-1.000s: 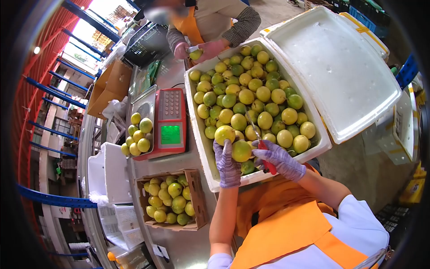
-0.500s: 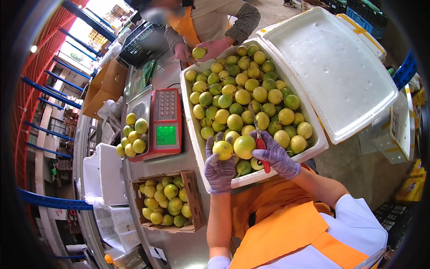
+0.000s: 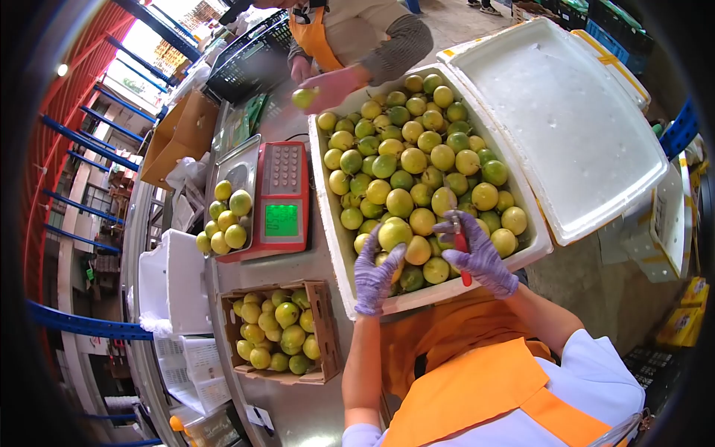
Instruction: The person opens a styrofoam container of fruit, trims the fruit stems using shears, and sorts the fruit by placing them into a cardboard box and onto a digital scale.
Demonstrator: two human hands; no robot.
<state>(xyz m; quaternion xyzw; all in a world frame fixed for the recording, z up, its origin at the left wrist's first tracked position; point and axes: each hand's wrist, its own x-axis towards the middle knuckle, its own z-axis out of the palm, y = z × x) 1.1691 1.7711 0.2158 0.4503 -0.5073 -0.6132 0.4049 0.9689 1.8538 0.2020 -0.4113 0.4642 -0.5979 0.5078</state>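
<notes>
My left hand [image 3: 377, 274], in a purple knit glove, is closed around a yellow-green passion fruit [image 3: 395, 234] above the near end of a white foam box [image 3: 426, 298]. The box is filled with yellow and green passion fruit [image 3: 413, 160]. In my gloved right hand [image 3: 480, 255] is a pair of red-handled snips [image 3: 461, 249]. Their metal end points away from me over the fruit, and the fingers partly cover the handles. The two hands are apart.
A co-worker's pink-gloved hand [image 3: 335, 88] holds a passion fruit [image 3: 304, 97] beyond the box. To the left stand a red scale [image 3: 281, 190] bearing several fruit and a cardboard box [image 3: 325, 328] of fruit. A foam lid [image 3: 566, 127] lies at right.
My left hand has turned inward, its fingers now wrapped around a larger fruit. The snips have tilted and look shorter in view. The co-worker's hand has moved left with a fruit.
</notes>
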